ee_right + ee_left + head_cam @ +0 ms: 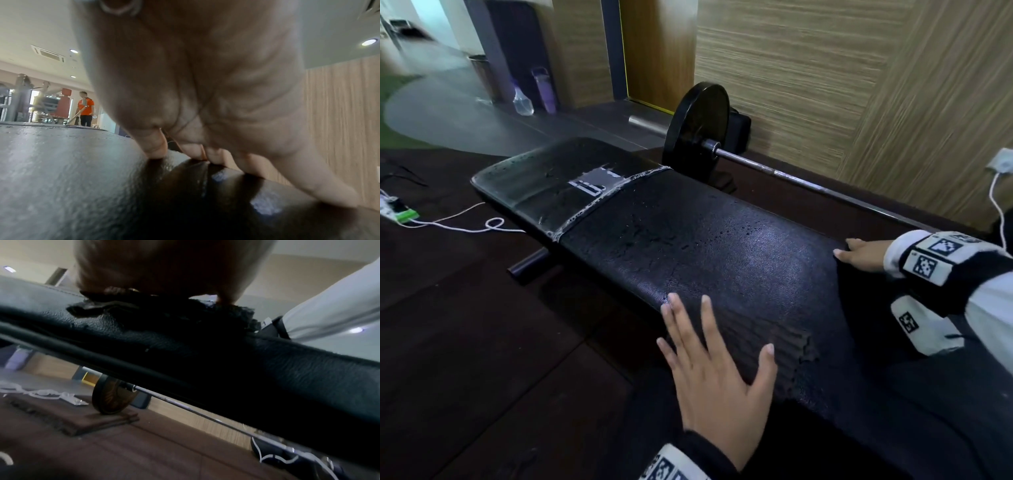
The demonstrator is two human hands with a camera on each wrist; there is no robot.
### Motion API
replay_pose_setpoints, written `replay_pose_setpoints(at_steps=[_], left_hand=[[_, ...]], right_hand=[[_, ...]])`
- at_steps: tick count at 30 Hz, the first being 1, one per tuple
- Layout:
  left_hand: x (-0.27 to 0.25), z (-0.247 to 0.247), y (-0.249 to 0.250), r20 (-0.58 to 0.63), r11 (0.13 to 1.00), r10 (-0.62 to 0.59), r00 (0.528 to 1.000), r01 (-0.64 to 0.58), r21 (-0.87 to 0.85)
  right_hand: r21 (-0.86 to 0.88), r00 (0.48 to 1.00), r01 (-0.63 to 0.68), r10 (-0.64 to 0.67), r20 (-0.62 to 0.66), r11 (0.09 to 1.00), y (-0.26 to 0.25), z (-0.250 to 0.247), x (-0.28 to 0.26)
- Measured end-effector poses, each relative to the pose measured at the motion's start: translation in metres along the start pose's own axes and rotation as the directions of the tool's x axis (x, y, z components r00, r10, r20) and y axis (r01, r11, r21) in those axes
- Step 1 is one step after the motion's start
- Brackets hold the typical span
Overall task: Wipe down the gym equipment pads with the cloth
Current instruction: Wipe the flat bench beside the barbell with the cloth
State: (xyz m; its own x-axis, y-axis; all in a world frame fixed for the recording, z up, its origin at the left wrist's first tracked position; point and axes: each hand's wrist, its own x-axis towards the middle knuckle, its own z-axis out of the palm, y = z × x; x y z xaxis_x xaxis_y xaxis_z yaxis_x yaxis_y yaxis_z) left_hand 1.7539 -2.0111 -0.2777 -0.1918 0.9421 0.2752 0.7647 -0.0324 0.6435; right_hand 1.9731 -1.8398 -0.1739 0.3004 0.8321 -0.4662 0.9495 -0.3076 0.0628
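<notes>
A long black padded bench (705, 246) runs from near right to far left, its surface speckled with droplets and its far section wrapped in clear film. A dark ribbed cloth (774, 349) lies on the near end of the pad. My left hand (715, 359) lies flat on the cloth with fingers spread and straight. The left wrist view shows the cloth (226, 316) bunched under the palm on the pad (308, 369). My right hand (859, 255) rests its fingertips (156, 149) on the pad's far edge (61, 170) and holds nothing.
A barbell with a black plate (697, 126) lies on the floor behind the bench by the wood-panel wall. A spray bottle (522, 101) and a purple bottle (544, 90) stand far left. A white cable (465, 228) crosses the floor. A person in orange (85, 110) stands far off.
</notes>
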Motion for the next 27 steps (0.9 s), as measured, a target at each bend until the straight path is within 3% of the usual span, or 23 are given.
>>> replay_pose_setpoints(at_steps=[3, 8, 17, 27], left_hand=[[-0.013, 0.004, 0.006, 0.034, 0.971, -0.156, 0.987, 0.159, -0.178], [-0.031, 0.011, 0.031, 0.135, 0.837, -0.316, 0.939, 0.343, -0.427], [-0.016, 0.027, 0.024, -0.014, 0.804, -0.295, 0.955, 0.24, -0.544], [0.103, -0.031, -0.056, -0.09, 0.816, -0.437, 0.895, 0.352, -0.459]], right_hand=[[0.006, 1.0, -0.021, 0.021, -0.012, 1.0, -0.001, 0.0, -0.002], [0.029, 1.0, -0.021, 0.021, -0.015, 0.999, -0.001, 0.001, -0.004], [0.064, 1.0, -0.013, 0.015, -0.021, 0.998, 0.002, 0.005, 0.005], [0.063, 1.0, -0.008, 0.009, -0.025, 0.998, 0.002, 0.004, 0.007]])
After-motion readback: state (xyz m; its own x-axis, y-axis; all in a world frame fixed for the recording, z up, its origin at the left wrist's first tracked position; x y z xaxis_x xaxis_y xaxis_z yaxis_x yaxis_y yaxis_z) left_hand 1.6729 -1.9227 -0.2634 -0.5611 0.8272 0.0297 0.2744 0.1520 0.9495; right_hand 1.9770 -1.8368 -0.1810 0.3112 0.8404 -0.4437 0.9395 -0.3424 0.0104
